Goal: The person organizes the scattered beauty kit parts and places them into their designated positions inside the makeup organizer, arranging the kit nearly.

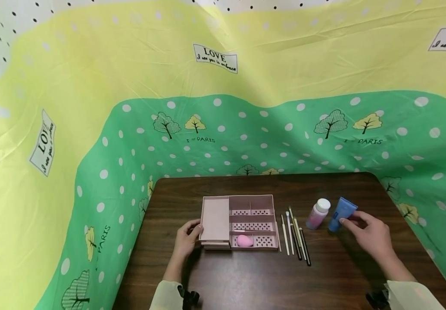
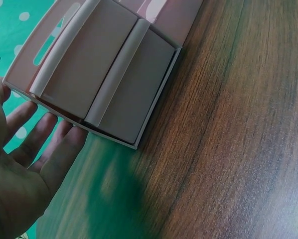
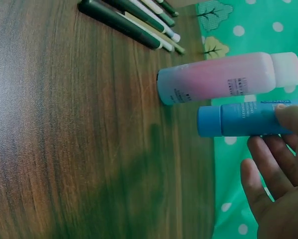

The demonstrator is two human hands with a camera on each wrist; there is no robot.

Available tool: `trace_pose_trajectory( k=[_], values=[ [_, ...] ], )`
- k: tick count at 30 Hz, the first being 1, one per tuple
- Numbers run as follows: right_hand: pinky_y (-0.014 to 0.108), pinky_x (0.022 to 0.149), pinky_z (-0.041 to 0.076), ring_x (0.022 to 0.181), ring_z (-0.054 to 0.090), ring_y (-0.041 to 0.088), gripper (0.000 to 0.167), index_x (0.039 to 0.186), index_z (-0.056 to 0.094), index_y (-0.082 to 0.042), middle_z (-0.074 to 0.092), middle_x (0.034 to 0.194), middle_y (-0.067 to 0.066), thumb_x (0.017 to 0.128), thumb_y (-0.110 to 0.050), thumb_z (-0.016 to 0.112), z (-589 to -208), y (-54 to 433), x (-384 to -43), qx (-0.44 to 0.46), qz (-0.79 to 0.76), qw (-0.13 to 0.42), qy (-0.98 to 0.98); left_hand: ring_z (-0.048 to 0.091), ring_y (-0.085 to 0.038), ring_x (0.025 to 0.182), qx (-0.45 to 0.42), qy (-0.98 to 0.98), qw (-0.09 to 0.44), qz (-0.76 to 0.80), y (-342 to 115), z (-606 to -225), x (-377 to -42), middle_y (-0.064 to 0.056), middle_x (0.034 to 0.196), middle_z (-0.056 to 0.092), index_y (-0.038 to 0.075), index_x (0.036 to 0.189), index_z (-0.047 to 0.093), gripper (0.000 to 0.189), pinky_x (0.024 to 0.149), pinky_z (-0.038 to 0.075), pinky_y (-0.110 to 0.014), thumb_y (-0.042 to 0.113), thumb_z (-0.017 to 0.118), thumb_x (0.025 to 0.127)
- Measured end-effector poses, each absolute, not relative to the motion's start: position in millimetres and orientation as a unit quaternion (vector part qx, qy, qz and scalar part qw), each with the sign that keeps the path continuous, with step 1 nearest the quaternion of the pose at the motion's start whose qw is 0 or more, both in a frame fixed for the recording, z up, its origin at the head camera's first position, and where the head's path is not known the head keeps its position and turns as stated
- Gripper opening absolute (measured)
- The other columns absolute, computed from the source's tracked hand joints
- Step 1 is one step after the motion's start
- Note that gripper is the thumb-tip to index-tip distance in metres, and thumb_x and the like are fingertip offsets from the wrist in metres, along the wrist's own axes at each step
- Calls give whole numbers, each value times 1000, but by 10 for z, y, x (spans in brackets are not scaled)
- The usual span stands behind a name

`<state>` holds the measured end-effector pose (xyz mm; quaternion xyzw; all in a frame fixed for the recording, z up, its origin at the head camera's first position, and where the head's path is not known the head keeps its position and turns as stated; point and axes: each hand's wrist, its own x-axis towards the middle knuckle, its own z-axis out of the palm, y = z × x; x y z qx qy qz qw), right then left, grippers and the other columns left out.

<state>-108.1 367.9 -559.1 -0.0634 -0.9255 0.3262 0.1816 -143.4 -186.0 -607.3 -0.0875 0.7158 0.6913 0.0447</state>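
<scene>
A pink desktop organizer (image 1: 215,219) stands on the table, its lidded left part beside open compartments; two drawer fronts show in the left wrist view. My left hand (image 1: 186,237) touches its left side, fingertips along the wall and thumb at the edge (image 2: 4,87). A pink egg-shaped makeup sponge (image 1: 244,240) lies in a front compartment. On the right, my right hand (image 1: 370,237) pinches a blue squeeze tube (image 1: 342,214), cap down, between thumb and fingers; whether the cap touches the table is unclear. A pink-and-blue bottle with a white cap (image 3: 214,78) stands just beside the tube.
Several slim makeup brushes (image 1: 294,234) lie side by side between the organizer and the bottle. The brown wooden table (image 1: 254,280) backs onto a green and yellow printed curtain (image 1: 246,142), which also hangs along both sides.
</scene>
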Motion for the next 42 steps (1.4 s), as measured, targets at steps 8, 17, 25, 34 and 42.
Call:
trace_pose_trajectory(
  k=[8,17,25,34,42],
  values=[
    [12,55,41,68,50,-15,28,102,76,-8,76,87,12,86,-28,85,-5480,3659,-985,-62,331,189,-923,65,-13,84,-83,723,34,685,-1847,-6105,-1435,-17,112,67,-2,130,66,34,69,62,-33,14,68,100],
    [11,54,42,67,53,-13,23,96,75,-12,74,79,1,83,-26,87,-5377,3622,-887,-54,339,198,-918,64,-13,86,-56,740,18,670,-1819,-5789,-1322,-28,116,65,-7,126,66,32,69,59,-24,10,68,99],
    [13,53,41,65,52,-8,21,95,75,-13,64,75,-21,81,-21,89,-5210,3494,-801,-33,349,217,-911,65,-15,88,-60,739,25,671,-1823,-5797,-1326,-26,117,66,-4,128,66,33,70,61,-27,12,68,100],
    [11,55,43,67,56,-5,20,91,73,-17,66,77,-17,80,-17,90,-5056,3271,-804,2,366,222,-904,66,-15,83,-67,733,33,676,-1820,-5811,-1329,-27,118,63,-3,129,66,34,67,62,-30,13,67,100],
    [8,61,49,74,61,-5,19,95,75,-15,73,86,0,82,-14,88,-4994,3043,-871,28,392,212,-895,66,-14,85,-66,737,30,672,-1810,-5794,-1319,-28,119,63,-4,129,66,33,68,61,-28,13,67,100]
  ],
)
